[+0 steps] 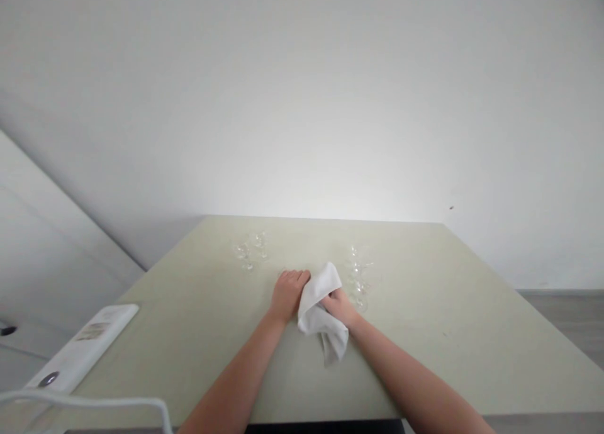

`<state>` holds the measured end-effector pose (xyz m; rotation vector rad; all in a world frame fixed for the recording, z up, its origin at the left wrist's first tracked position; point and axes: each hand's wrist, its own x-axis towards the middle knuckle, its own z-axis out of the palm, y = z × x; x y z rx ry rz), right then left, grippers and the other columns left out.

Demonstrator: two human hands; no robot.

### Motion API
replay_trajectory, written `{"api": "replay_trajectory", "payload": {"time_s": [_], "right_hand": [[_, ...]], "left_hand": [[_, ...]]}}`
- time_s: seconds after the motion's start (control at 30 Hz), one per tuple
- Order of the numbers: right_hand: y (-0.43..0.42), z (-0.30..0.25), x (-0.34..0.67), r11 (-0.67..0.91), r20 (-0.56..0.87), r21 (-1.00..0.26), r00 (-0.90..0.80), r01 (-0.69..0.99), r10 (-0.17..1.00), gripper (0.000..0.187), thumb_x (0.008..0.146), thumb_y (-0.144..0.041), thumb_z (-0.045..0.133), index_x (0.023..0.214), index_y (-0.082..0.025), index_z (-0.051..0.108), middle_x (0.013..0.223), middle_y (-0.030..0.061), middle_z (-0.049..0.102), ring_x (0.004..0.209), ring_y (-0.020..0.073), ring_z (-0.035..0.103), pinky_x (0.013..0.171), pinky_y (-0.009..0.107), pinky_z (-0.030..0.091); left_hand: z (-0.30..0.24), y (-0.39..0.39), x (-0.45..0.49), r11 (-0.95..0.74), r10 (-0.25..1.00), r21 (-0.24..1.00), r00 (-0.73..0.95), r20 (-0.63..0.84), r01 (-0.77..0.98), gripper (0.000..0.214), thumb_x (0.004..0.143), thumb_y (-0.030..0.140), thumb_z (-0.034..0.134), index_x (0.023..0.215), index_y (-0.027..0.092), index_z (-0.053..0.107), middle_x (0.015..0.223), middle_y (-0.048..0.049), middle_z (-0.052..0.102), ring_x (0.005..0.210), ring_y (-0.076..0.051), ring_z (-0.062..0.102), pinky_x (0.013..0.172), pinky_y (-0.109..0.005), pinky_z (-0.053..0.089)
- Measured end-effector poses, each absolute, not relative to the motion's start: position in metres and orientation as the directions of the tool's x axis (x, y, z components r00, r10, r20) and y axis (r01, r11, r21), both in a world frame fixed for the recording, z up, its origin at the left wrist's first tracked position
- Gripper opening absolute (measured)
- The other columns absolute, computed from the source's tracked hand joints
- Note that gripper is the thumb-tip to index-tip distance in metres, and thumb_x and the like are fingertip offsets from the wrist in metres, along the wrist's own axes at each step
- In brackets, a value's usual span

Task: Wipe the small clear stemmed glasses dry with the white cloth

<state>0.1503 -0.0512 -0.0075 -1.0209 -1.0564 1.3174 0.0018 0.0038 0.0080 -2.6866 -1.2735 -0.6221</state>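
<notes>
My left hand (287, 290) is closed just above the middle of the table. A faint clear edge shows by its knuckles, like part of a glass, mostly hidden by the fingers. My right hand (340, 307) grips a white cloth (315, 308), its thumb and fingers partly covered by the folds. The cloth reaches across to my left hand, and one corner hangs down toward the table's near side. Close beyond my right wrist stand clear stemmed glasses (357, 286). More clear glasses (243, 253) are farther back on the left.
A pale green table (425, 333) reaches back to a white wall (321, 107). On its left edge lies a white flat box (87, 343) with a picture on it. A white cable or tube (94, 400) crosses the lower left corner.
</notes>
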Motion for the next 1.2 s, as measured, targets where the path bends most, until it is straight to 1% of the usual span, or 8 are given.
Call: {"api": "replay_trajectory", "payload": {"time_s": [0.13, 0.2, 0.33, 0.47, 0.63, 0.77, 1.0, 1.2], "right_hand": [[-0.062, 0.002, 0.160, 0.313, 0.288, -0.891, -0.123, 0.329, 0.950, 0.057, 0.063, -0.023, 0.073, 0.117, -0.028, 0.057, 0.107, 0.0046, 0.062, 0.094, 0.0243, 0.058, 0.089, 0.038, 0.043], [-0.064, 0.002, 0.158, 0.385, 0.336, -0.815, -0.188, 0.433, 0.923, 0.060, 0.063, -0.026, 0.073, 0.121, -0.028, 0.057, 0.118, 0.0069, 0.057, 0.101, 0.0259, 0.057, 0.093, 0.039, 0.042], [-0.057, -0.011, 0.148, 0.209, 0.216, -0.961, 0.020, 0.182, 0.976, 0.042, 0.070, -0.031, 0.069, 0.110, -0.024, 0.060, 0.104, 0.0052, 0.063, 0.097, 0.0239, 0.059, 0.092, 0.038, 0.045], [-0.048, -0.020, 0.148, 0.076, 0.079, -0.996, 0.080, 0.039, 0.994, 0.038, 0.091, -0.046, 0.039, 0.106, -0.018, 0.061, 0.092, 0.0071, 0.067, 0.088, 0.0234, 0.063, 0.082, 0.040, 0.050], [-0.055, -0.006, 0.158, 0.319, 0.326, -0.866, -0.050, 0.385, 0.944, 0.028, 0.078, -0.034, 0.065, 0.102, -0.020, 0.064, 0.102, 0.0078, 0.063, 0.090, 0.0233, 0.061, 0.085, 0.037, 0.048], [-0.059, -0.005, 0.156, 0.513, 0.483, -0.724, -0.193, 0.462, 0.854, 0.056, 0.068, -0.020, 0.069, 0.122, -0.023, 0.055, 0.122, 0.0103, 0.053, 0.104, 0.0235, 0.057, 0.092, 0.037, 0.045], [-0.040, -0.027, 0.154, 0.099, 0.110, -0.991, 0.128, 0.088, 0.986, 0.028, 0.091, -0.041, 0.044, 0.097, -0.020, 0.062, 0.088, 0.0044, 0.068, 0.091, 0.0221, 0.063, 0.081, 0.038, 0.052], [-0.044, -0.025, 0.161, 0.274, 0.296, -0.884, -0.001, 0.378, 0.955, 0.024, 0.083, -0.036, 0.060, 0.094, -0.016, 0.064, 0.089, 0.0091, 0.069, 0.082, 0.0244, 0.064, 0.075, 0.039, 0.052]], "left_hand": [[0.004, 0.007, -0.008, -0.639, 0.769, 0.213, 0.603, 0.213, 0.739, 0.009, 0.086, 0.023, 0.054, 0.092, 0.021, 0.060, 0.075, -0.0063, 0.067, 0.072, -0.022, 0.064, 0.067, -0.029, 0.042], [0.004, 0.009, -0.013, -0.696, 0.717, 0.228, 0.676, 0.169, 0.681, 0.010, 0.086, 0.024, 0.054, 0.093, 0.021, 0.061, 0.079, -0.0064, 0.069, 0.073, -0.021, 0.065, 0.066, -0.028, 0.042], [0.007, 0.007, -0.010, -0.731, 0.673, 0.128, 0.677, 0.298, 0.671, 0.015, 0.087, 0.019, 0.051, 0.099, 0.020, 0.060, 0.090, -0.0084, 0.069, 0.087, -0.022, 0.064, 0.079, -0.032, 0.044], [0.008, 0.001, 0.003, -0.692, 0.681, 0.026, 0.640, 0.356, 0.722, 0.019, 0.088, 0.016, 0.049, 0.104, 0.020, 0.058, 0.094, -0.0095, 0.067, 0.092, -0.023, 0.063, 0.081, -0.033, 0.044], [0.005, 0.001, 0.007, -0.553, 0.833, 0.149, 0.535, 0.142, 0.820, 0.018, 0.090, 0.033, 0.050, 0.101, 0.022, 0.058, 0.085, -0.0048, 0.069, 0.077, -0.020, 0.066, 0.065, -0.027, 0.043], [0.006, 0.005, 0.002, -0.542, 0.840, 0.147, 0.535, 0.087, 0.827, 0.024, 0.090, 0.035, 0.049, 0.107, 0.019, 0.058, 0.085, -0.0054, 0.071, 0.076, -0.020, 0.066, 0.063, -0.026, 0.042], [0.010, -0.001, 0.010, -0.604, 0.768, -0.006, 0.584, 0.262, 0.797, 0.018, 0.092, 0.017, 0.042, 0.098, 0.018, 0.059, 0.094, -0.0102, 0.067, 0.095, -0.024, 0.062, 0.086, -0.035, 0.042], [0.005, 0.008, 0.009, -0.601, 0.790, 0.102, 0.569, 0.228, 0.793, 0.011, 0.089, 0.024, 0.052, 0.096, 0.019, 0.060, 0.091, -0.0062, 0.070, 0.089, -0.021, 0.064, 0.080, -0.031, 0.042]]}}
